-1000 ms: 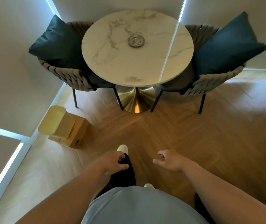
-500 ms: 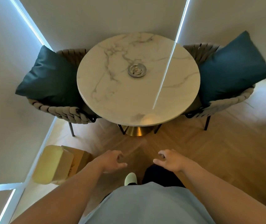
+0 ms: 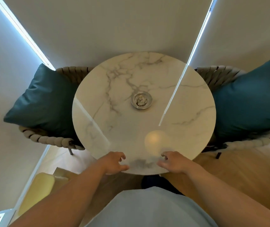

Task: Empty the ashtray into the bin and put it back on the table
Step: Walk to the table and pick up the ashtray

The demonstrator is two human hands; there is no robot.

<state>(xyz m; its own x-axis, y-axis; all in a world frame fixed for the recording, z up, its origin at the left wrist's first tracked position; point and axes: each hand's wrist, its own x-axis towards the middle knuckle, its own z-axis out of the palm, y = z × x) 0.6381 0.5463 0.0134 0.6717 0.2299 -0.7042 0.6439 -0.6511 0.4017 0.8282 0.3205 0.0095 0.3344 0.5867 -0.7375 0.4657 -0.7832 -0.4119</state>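
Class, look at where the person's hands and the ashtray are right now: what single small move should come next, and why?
Probably reach one hand, perhaps the right hand, forward to grasp the ashtray. It sits near the middle of the round marble table with ash in it, while both hands, the left hand too, are empty, fingers loosely open, at the table's near edge, well short of it.

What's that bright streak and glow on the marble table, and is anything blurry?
Head view: the streak on the table is reflected window light, the warm glow near its front edge lamp-like glare; the ashtray reads sharp; wide-angle distortion bends the edges.
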